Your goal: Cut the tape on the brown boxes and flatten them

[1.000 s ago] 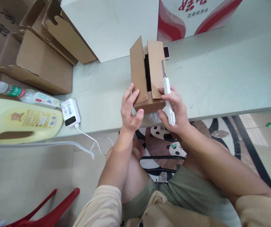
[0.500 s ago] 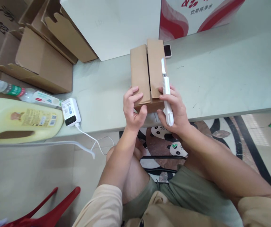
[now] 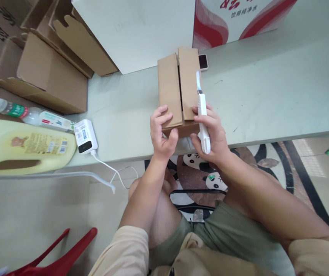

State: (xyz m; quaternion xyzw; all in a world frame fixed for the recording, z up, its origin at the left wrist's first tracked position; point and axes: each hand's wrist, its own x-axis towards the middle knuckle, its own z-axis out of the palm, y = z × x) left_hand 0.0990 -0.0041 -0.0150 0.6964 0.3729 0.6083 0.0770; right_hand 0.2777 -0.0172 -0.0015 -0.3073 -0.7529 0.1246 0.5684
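Observation:
A small brown cardboard box (image 3: 168,88) sits near the table's front edge, its two top flaps folded in with a narrow dark gap between them. My left hand (image 3: 163,132) grips the box's near left corner, fingers on the flap and thumb at the front side. In my right hand (image 3: 212,130) is a white utility knife (image 3: 203,120), its blade out and pointing away from me along the right flap. Fingers of that same hand also touch the box's near right corner. Whether the blade touches the cardboard I cannot tell.
Behind the box stand a white carton (image 3: 141,34) and a red-and-white carton (image 3: 239,23), with a phone (image 3: 203,62) beside it. Leftward are open cardboard boxes (image 3: 46,73), a plastic bottle (image 3: 32,114), a yellow jug (image 3: 43,147) and a white device (image 3: 85,136) with a cable.

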